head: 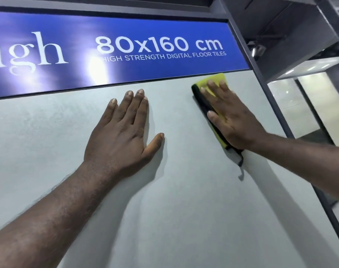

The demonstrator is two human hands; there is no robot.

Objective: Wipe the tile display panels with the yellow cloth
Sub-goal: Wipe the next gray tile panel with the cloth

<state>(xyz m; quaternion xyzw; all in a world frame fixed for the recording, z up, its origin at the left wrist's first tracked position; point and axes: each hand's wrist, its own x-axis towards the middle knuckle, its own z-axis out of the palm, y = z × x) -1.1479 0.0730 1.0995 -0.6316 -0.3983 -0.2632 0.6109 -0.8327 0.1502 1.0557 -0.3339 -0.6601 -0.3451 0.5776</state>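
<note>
cloth on panel, sign above; frame right

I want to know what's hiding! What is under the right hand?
The right hand presses a yellow cloth with a dark edge flat on the grey tile panel. The cloth's middle is covered by the hand.

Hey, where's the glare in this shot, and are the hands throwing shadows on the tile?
Head view: bright glare patches wash the blue sign, blotting the start of its small lettering; the left hand and the right hand, flat on the yellow cloth, cast soft shadows below them on the grey tile panel; the sign's edges bow, wide-lens distortion.
</note>
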